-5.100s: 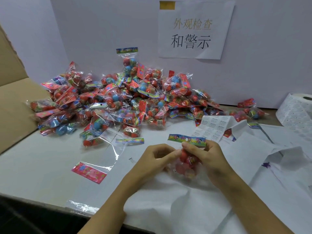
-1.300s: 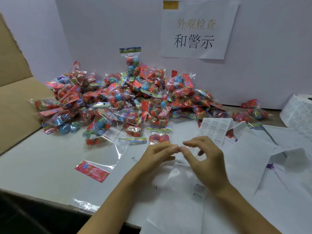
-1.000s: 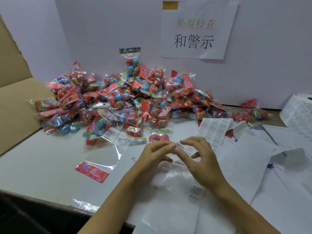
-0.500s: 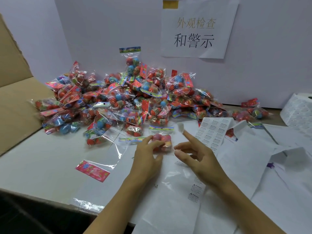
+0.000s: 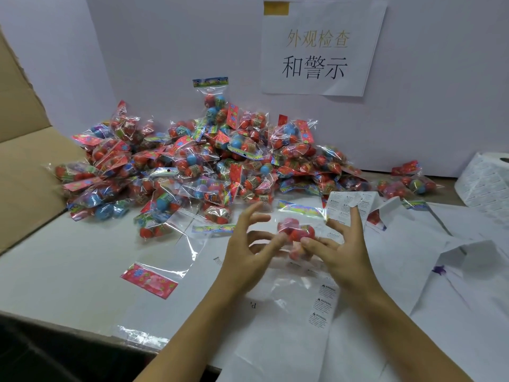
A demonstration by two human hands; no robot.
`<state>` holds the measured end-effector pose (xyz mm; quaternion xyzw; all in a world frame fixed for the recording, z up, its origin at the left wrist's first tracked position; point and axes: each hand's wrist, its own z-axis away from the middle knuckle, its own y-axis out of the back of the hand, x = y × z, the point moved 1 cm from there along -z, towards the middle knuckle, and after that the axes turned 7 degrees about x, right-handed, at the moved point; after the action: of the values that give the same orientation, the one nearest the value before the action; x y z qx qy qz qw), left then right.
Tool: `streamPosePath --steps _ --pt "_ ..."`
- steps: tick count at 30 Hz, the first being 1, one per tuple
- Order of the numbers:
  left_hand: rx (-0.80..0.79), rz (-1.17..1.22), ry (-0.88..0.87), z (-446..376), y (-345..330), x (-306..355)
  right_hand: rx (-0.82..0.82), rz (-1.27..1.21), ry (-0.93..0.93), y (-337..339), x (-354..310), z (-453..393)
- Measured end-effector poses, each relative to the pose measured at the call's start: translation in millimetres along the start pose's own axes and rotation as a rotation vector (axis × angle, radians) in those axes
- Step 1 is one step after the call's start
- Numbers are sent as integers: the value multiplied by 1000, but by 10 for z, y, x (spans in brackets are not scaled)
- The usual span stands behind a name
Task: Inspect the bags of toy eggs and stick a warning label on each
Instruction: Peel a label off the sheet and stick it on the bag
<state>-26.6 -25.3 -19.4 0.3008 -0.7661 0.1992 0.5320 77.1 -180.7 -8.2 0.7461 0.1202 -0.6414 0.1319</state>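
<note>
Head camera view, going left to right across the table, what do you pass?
Cardboard flap → loose red header card → left hand → held bag of toy eggs → right hand → label roll.

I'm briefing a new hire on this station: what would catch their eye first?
The big heap of bagged toy eggs, red and blue, piled against the back wall. Above it to the right hangs a paper sign with Chinese characters. Near the front, the left hand and right hand hold one bag of red eggs between them.
</note>
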Motion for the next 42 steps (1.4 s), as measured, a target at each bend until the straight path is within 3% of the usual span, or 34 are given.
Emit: streamPosePath --steps 3,6,18,28,32,36,42 --pt "90 34 212 -55 24 -24 -45 -18 36 -35 -21 23" --pt "67 146 436 -78 21 -78 -109 -45 57 -90 -13 69" --pt "-15 132 303 -37 47 -24 -185 1 -78 -112 27 66" --pt "-67 203 307 -45 43 -18 -61 -50 -18 -123 27 83" --pt "-191 165 369 -4 19 -39 7 -131 -14 -97 1 63" --pt "-305 93 294 24 -13 -33 36 -170 -18 -80 -17 55" --pt "-184 223 360 -9 26 -14 121 -172 -15 -54 -57 39"
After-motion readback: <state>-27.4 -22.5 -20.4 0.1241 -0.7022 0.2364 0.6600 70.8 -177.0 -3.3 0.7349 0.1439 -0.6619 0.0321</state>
